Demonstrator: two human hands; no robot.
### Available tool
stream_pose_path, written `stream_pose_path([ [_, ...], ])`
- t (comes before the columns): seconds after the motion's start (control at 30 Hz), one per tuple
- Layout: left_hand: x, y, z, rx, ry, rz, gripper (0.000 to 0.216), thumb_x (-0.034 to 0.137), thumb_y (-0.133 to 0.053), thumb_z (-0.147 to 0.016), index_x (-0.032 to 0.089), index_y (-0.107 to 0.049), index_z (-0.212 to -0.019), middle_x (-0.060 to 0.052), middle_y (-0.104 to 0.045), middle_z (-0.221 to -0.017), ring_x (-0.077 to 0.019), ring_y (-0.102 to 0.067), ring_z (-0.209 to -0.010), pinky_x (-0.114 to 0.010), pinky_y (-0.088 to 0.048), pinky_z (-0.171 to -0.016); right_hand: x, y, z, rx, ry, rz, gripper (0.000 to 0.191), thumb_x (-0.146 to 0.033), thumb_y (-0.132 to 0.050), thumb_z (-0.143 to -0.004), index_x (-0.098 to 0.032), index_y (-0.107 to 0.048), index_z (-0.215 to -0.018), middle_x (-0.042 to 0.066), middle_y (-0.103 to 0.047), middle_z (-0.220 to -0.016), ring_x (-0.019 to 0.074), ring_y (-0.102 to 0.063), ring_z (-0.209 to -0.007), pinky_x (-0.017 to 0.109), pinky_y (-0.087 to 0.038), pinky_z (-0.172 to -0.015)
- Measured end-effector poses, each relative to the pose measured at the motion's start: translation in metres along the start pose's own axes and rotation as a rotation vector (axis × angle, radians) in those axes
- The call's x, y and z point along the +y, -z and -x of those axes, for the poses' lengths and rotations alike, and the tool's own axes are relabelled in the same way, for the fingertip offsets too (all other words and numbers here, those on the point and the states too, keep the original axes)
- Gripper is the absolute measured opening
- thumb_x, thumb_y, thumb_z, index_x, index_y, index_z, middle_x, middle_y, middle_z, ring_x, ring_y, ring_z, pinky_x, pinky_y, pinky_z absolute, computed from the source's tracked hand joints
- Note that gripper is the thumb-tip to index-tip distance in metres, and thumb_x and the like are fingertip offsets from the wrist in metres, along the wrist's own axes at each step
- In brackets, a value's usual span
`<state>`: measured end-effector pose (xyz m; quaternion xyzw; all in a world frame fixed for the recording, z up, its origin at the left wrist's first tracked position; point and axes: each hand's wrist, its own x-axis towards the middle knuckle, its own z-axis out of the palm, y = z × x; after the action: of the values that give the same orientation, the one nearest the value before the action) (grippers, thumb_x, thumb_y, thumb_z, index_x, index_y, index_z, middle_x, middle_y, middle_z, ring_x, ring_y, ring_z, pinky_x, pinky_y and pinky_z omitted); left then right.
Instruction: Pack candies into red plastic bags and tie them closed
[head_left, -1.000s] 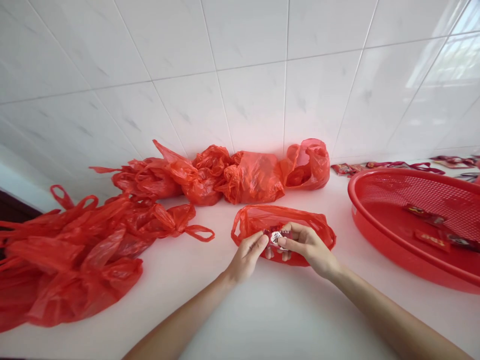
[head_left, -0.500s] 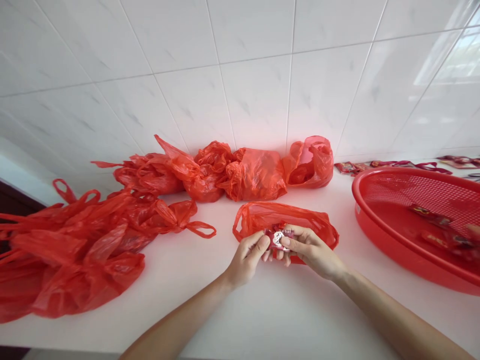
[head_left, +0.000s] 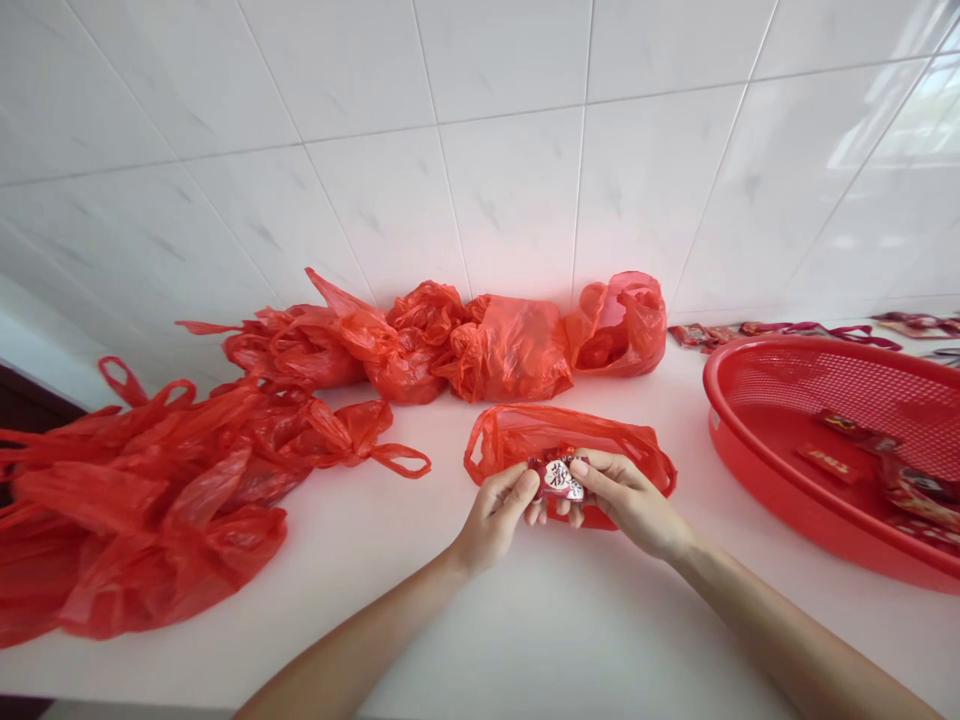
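Between my two hands is a small dark-red wrapped candy [head_left: 557, 478] with a white printed patch and dark characters. My left hand [head_left: 495, 515] pinches its left end between thumb and fingers. From the other side, my right hand [head_left: 630, 500] grips it with the thumb on its face. Both hands are over the near side of a red plastic bag [head_left: 577, 425], which lies on the white counter with its mouth open. What the bag holds is hidden behind my hands.
To the right stands a red mesh basket [head_left: 720, 400] with several packets [head_left: 832, 462] inside. Along the tiled wall sit several filled red bags [head_left: 517, 345]. A heap of red bags [head_left: 187, 500] covers the left side. More packets [head_left: 705, 335] lie behind the basket.
My right thumb has shifted on the candy, baring more of its white patch. A blurred hand at the basket's right edge is gone, and the packets inside lie differently.
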<state>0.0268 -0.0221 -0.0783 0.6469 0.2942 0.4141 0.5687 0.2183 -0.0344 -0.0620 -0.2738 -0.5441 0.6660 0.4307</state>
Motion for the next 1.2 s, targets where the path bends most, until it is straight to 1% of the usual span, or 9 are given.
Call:
stream_pose_path([
  [0.13, 0.001, 0.000, 0.000, -0.009, -0.014, 0.013, 0.046, 0.057, -0.048, -0.098, 0.016, -0.058, -0.078, -0.002, -0.057, -0.069, -0.0131, -0.052, -0.062, -0.028, -0.047, -0.063, -0.001, 0.000, 0.000, -0.015, 0.006, -0.010, 0.039, -0.051, -0.055, -0.098, -0.018, -0.067, -0.083, 0.006, -0.072, -0.082, 0.0171, -0.066, -0.074, 0.029, -0.051, -0.066],
  [0.3, 0.000, 0.002, 0.002, 0.019, 0.003, -0.036, 0.049, 0.060, -0.047, -0.098, 0.018, -0.053, -0.073, -0.002, -0.057, -0.066, -0.0140, -0.054, -0.063, -0.028, -0.046, -0.065, 0.002, 0.000, -0.002, 0.007, -0.010, -0.029, 0.039, -0.052, -0.057, -0.097, -0.018, -0.066, -0.080, 0.005, -0.071, -0.079, 0.0149, -0.063, -0.068, 0.029, -0.051, -0.066],
  [0.4, -0.001, 0.004, 0.002, 0.018, 0.024, -0.017, 0.050, 0.060, -0.047, -0.098, 0.018, -0.051, -0.070, -0.002, -0.056, -0.065, -0.0143, -0.054, -0.062, -0.029, -0.046, -0.065, 0.005, 0.002, -0.003, 0.004, -0.023, -0.034, 0.040, -0.052, -0.057, -0.097, -0.017, -0.066, -0.080, 0.005, -0.070, -0.078, 0.0149, -0.063, -0.068, 0.028, -0.051, -0.066],
  [0.53, 0.000, 0.007, 0.004, -0.005, 0.059, 0.015, 0.053, 0.060, -0.046, -0.098, 0.018, -0.051, -0.066, -0.002, -0.056, -0.066, -0.0161, -0.056, -0.068, -0.030, -0.046, -0.072, 0.009, 0.007, -0.002, 0.065, -0.052, -0.017, 0.040, -0.053, -0.059, -0.095, -0.016, -0.067, -0.082, 0.004, -0.068, -0.077, 0.0135, -0.063, -0.066, 0.027, -0.052, -0.066],
  [0.63, 0.000, 0.008, 0.007, -0.014, 0.114, 0.011, 0.053, 0.062, -0.050, -0.095, 0.018, -0.052, -0.066, -0.003, -0.058, -0.069, -0.0168, -0.058, -0.071, -0.031, -0.046, -0.075, 0.008, 0.007, -0.001, 0.108, -0.074, 0.042, 0.043, -0.056, -0.060, -0.094, -0.015, -0.068, -0.081, 0.003, -0.068, -0.076, 0.0123, -0.062, -0.065, 0.026, -0.052, -0.068],
  [0.73, -0.001, 0.009, 0.008, -0.012, 0.162, -0.003, 0.050, 0.061, -0.056, -0.093, 0.018, -0.052, -0.068, -0.002, -0.058, -0.068, -0.0160, -0.058, -0.070, -0.030, -0.045, -0.074, 0.005, 0.006, 0.001, 0.114, -0.073, 0.051, 0.044, -0.056, -0.059, -0.094, -0.015, -0.068, -0.081, 0.003, -0.067, -0.075, 0.0118, -0.062, -0.064, 0.026, -0.052, -0.067],
  [0.87, -0.004, 0.010, 0.009, -0.001, 0.173, -0.012, 0.048, 0.060, -0.056, -0.093, 0.018, -0.052, -0.070, 0.000, -0.056, -0.064, -0.0148, -0.057, -0.067, -0.028, -0.044, -0.070, 0.003, 0.005, 0.001, 0.100, -0.070, 0.057, 0.037, -0.052, -0.065, -0.092, -0.015, -0.070, -0.088, 0.002, -0.067, -0.075, 0.0119, -0.062, -0.066, 0.026, -0.052, -0.068],
  [0.97, -0.005, 0.011, 0.009, 0.012, 0.174, -0.028, 0.047, 0.059, -0.055, -0.094, 0.018, -0.052, -0.071, 0.001, -0.055, -0.063, -0.0144, -0.057, -0.067, -0.028, -0.044, -0.070, 0.004, 0.006, 0.000, 0.072, -0.084, 0.058, 0.038, -0.053, -0.069, -0.089, -0.015, -0.071, -0.093, 0.003, -0.068, -0.077, 0.0119, -0.061, -0.067, 0.026, -0.051, -0.067],
  [1.2, -0.003, 0.012, 0.011, -0.027, 0.181, 0.026, 0.045, 0.058, -0.054, -0.096, 0.017, -0.055, -0.077, 0.000, -0.055, -0.067, -0.0148, -0.058, -0.071, -0.028, -0.045, -0.073, 0.009, 0.007, 0.000, 0.023, -0.083, -0.040, 0.032, -0.047, -0.069, -0.091, -0.016, -0.074, -0.091, 0.003, -0.067, -0.079, 0.0125, -0.062, -0.070, 0.026, -0.052, -0.067],
])
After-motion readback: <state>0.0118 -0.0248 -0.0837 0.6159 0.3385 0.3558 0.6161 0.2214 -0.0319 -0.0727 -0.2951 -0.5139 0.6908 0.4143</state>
